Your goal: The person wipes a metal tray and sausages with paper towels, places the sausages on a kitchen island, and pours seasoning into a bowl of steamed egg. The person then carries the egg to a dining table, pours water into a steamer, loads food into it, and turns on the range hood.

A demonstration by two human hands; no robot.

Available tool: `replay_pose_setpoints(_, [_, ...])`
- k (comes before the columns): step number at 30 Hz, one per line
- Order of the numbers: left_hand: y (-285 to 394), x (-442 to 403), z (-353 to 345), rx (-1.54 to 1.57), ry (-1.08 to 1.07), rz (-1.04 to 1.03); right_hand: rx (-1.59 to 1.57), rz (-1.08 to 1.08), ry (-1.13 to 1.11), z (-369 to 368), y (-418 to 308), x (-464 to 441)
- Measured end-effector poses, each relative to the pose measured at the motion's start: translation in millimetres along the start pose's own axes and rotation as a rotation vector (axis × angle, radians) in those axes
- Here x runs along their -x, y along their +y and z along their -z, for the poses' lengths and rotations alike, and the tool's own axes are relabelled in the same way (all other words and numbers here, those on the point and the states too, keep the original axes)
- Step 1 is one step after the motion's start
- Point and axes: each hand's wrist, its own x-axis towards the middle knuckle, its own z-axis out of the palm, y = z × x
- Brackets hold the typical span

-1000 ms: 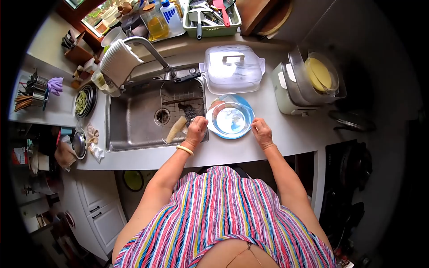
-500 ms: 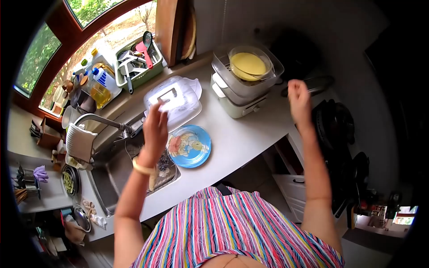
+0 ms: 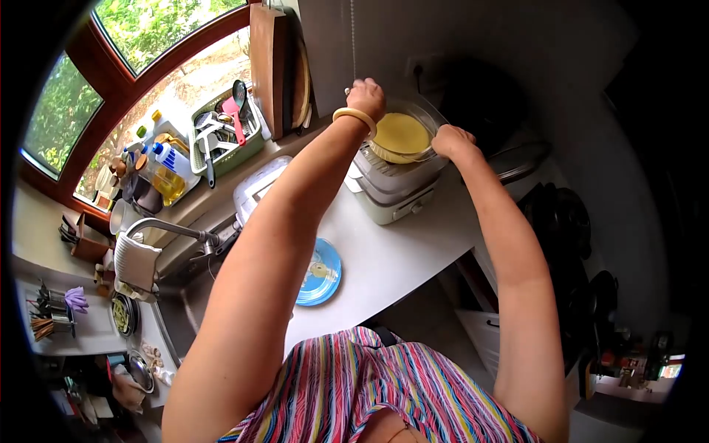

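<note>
A pale electric food steamer [image 3: 395, 210] stands on the counter, and its clear upper tray [image 3: 436, 114] holds a clear bowl with a smooth yellow mixture [image 3: 400, 134]. At the tray's far left corner, my left hand [image 3: 367, 100], with a cream bangle at the wrist, has its fingers curled in at the rim. My right hand [image 3: 453, 142] is closed on the right side of the tray, close to the bowl. The fingertips of both hands are partly hidden. A blue plate [image 3: 322, 277] with a printed picture lies nearer me, partly behind my left forearm.
A translucent lid [image 3: 255, 192] lies by the sink [image 3: 177, 306], partly covered by my arm. A green utensil basket [image 3: 229, 148] and bottles [image 3: 171, 173] line the windowsill. A round glass lid [image 3: 521, 162] and dark pans [image 3: 557, 214] are at the right.
My left hand has moved from above the translucent lid up and right to the steamer's tray. My right hand has moved left onto the tray's right side.
</note>
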Motion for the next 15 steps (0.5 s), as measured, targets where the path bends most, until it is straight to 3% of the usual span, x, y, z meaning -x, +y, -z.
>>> replay_pose_setpoints(1, [-5.6,-2.5,-6.3,-0.083,-0.006,-0.125,-0.014,0.002,-0.044,-0.4,1.2,-3.0])
replay_pose_setpoints(3, [-6.9,8.9,1.8,-0.054,-0.140,-0.072,-0.045,0.015,-0.070,-0.1,2.9,-4.1])
replay_pose_setpoints(4, [-6.2,16.7,8.4,-0.039,-0.208,-0.044,-0.058,0.027,-0.055,0.5,3.6,-2.6])
replay_pose_setpoints(5, [-4.9,13.6,4.8,0.128,-0.224,0.137,-0.071,0.039,-0.040,0.2,4.3,-1.6])
replay_pose_setpoints(9, [-3.7,-2.7,-20.3,0.547,-0.045,0.448,-0.132,-0.027,0.067,-15.1,6.9,-12.1])
replay_pose_setpoints(12, [2.9,-0.6,-16.5,0.571,0.032,0.506,-0.255,-0.035,0.163,-22.0,12.0,-12.8])
replay_pose_setpoints(15, [-6.2,-20.8,-11.7,0.555,0.063,0.398,-0.473,0.012,0.159,-15.1,21.0,-6.1])
